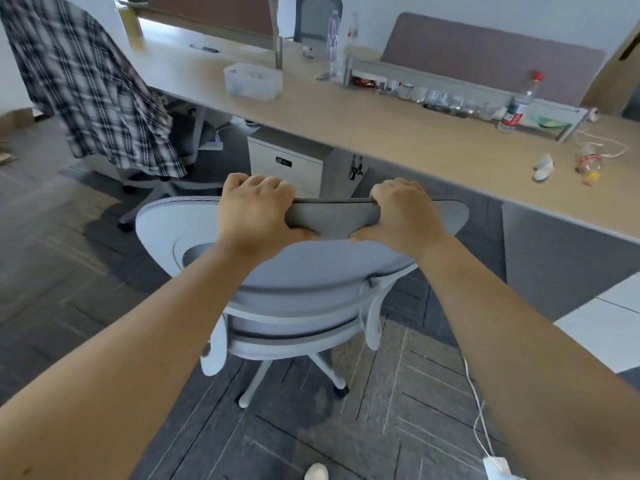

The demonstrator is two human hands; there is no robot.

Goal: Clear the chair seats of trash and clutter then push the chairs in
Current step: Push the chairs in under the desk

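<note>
A pale grey office chair on castors stands right in front of me, its back towards me and facing the long wooden desk. My left hand and my right hand both grip the grey top bar of its backrest, one at each end. The chair's back hides its seat. A second chair stands at the far left by the desk with a plaid shirt draped over its back.
On the desk are a clear plastic box, water bottles, a red-capped bottle, small jars and crumpled trash. A white drawer cabinet stands under the desk ahead. A white cable trails over the floor on the right.
</note>
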